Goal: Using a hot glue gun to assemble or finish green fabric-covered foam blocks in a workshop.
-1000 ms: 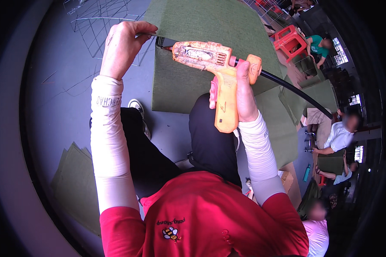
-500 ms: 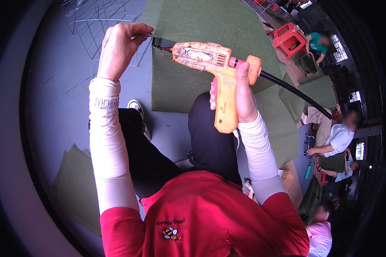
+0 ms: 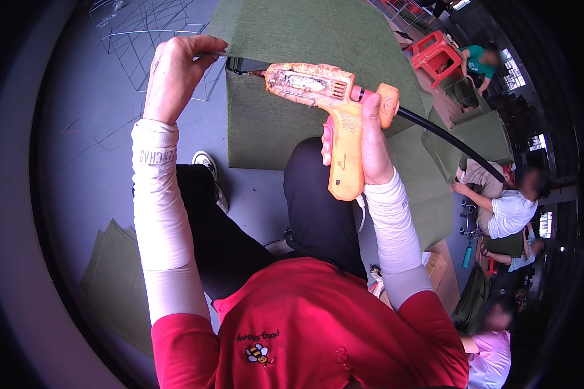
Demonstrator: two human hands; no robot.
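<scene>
My right hand [image 3: 372,146] is closed round the handle of an orange hot glue gun [image 3: 308,84], its body worn and smeared. A long black glue stick [image 3: 451,133] sticks out of its back. The nozzle points left into a small opening at the corner of a green fabric-covered box [image 3: 285,139], where a dark frame edge shows. My left hand [image 3: 175,74] pinches the edge of the green fabric flap [image 3: 292,29] at that corner and lifts it a little from the frame.
Bare wire frames [image 3: 143,48] lie on the grey floor at the far left. Green panels [image 3: 120,285] are stacked at the lower left. Along the right are more green pieces [image 3: 415,185], a red plastic stool [image 3: 437,59], a teal bottle [image 3: 467,256] and several seated people.
The glue gun and my right hand have shifted slightly to the right, its nozzle drawing back along the opening. My left hand has moved slightly left, still pinching the flap.
</scene>
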